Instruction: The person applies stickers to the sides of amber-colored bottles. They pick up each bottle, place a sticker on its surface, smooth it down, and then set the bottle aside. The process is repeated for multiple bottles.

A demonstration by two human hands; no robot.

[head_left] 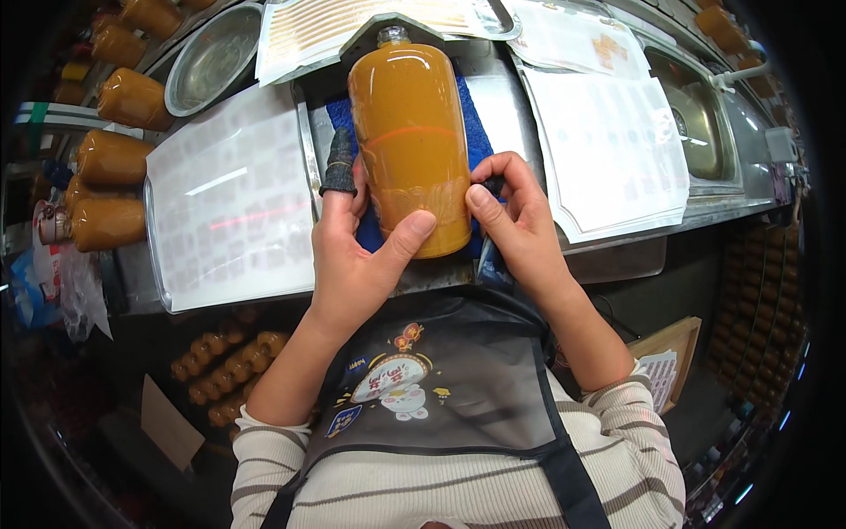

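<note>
A large amber-brown glazed bottle [408, 132] lies on a blue cloth [478, 119], its narrow clear neck pointing away from me. My left hand [359, 251] grips its lower left side, thumb across the front near the base. One left finger wears a dark finger cover [339, 163] and points up alongside the bottle. At the lower right edge, my right hand [520, 216] has its thumb and bent forefinger against the bottle. Its other fingers are mostly hidden; something dark shows between them. A faint band of clear film or label seems to cross the bottle's lower part.
White sheets with faint rows of small prints lie left [233, 198] and right [608, 145]. A metal bracket [366, 33] stands behind the bottle's neck. A metal basin [211, 57] is at far left, near several similar bottles [113, 157]. A sink [701, 119] is at right.
</note>
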